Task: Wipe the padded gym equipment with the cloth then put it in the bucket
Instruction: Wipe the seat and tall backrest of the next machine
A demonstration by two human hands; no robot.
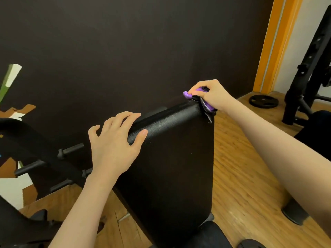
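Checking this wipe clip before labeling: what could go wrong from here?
1. The right hand holds the cloth bunched at the far top corner of the pad, so most of the pad may go unwiped.
2. The left hand rests on the pad's top edge and may block the wipe there.
3. No bucket is in view, so the drop-off could need a search.

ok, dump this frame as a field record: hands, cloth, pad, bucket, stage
left hand: left hand lies open on the top edge of the bench pad, fingers straight, thumb on the near face
right hand: right hand grips the purple cloth at the pad's top right corner
cloth: bunched, touching the corner, a bit hanging down the side
pad: black, tilted up
bucket: not in view
floor: weight plate lies flat by the rack
stage: wiping under way, cloth not yet put away
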